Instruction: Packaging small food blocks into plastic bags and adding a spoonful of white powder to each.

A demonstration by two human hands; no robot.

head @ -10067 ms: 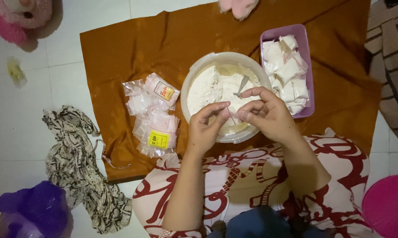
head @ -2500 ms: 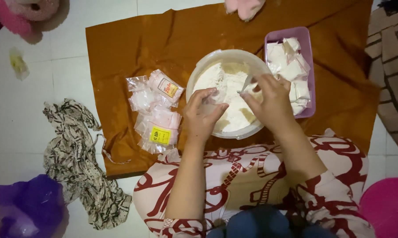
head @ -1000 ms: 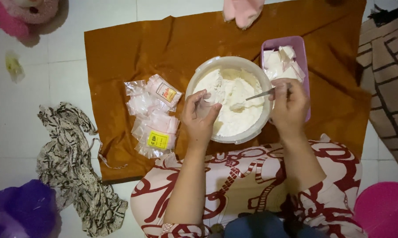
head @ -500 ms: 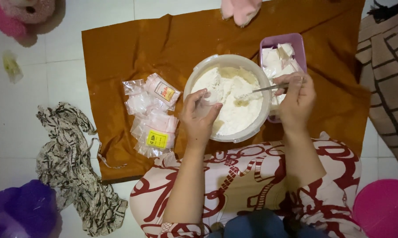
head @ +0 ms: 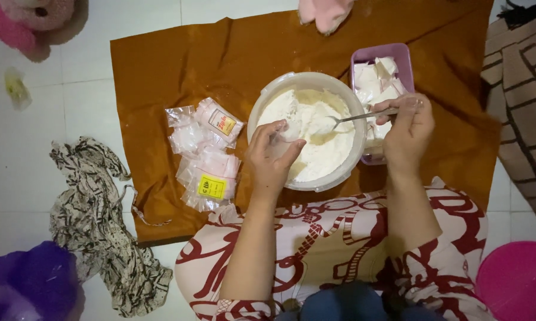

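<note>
spoon (head: 354,118) in right hand (head: 407,134) grip, over bowl (head: 268,98)

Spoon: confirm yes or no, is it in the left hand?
No, the right hand grips the spoon over the white bowl; the left hand pinches a small clear bag.

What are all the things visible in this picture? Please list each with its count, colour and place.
Round plastic bowl of white powder: one, cream, middle of the cloth.
Metal spoon: one, silver, over the powder.
Rectangular plastic tray of filled white packets: one, purple, right of the bowl.
Small clear plastic packets: a pile, pinkish, left of the bowl.
Spread cloth: one, orange-brown, on the white floor.
Patterned scarf: one, black and white, lower left.
Soft toy: one, pink, top left.
Round pink thing: one, bottom right.
Left hand: holds a small clear bag over the bowl.
Right hand: grips the spoon handle.
</note>
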